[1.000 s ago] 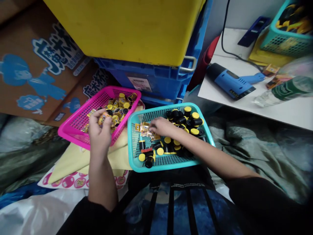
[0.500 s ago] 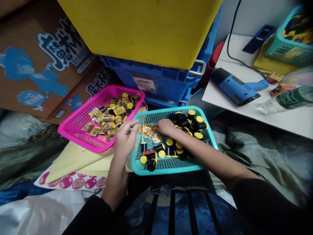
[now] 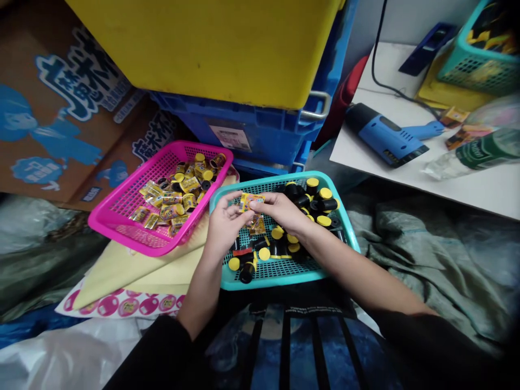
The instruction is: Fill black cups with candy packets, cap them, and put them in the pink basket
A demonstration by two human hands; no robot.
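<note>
Both hands meet above the turquoise basket [image 3: 351, 233] on my lap, with a small yellow printed plastic sleeve [image 3: 246, 201] between them. My right hand [image 3: 284, 212] pinches the sleeve between thumb and fingers. My left hand [image 3: 225, 219] has its thumb and fingers closed at the sleeve's left end. More flat yellow sleeves [image 3: 258, 226] lie in the basket just below the fingers, partly covered. Around them are several small black canisters with yellow lids [image 3: 324, 220], some upright and some on their sides.
To the left, a pink basket [image 3: 122, 238] holds several canisters in yellow sleeves [image 3: 173, 211]. Blue crates [image 3: 260, 132] and a yellow bin [image 3: 211, 49] rise behind. At right, a white table [image 3: 459, 197] carries a blue heat gun [image 3: 390, 132] and a plastic bottle [image 3: 483, 151]. Printed cartons [image 3: 60, 179] stand left.
My right hand has lifted a yellow sleeve from the pile in the basket. My left hand has moved right to meet it. The view has shifted slightly.
</note>
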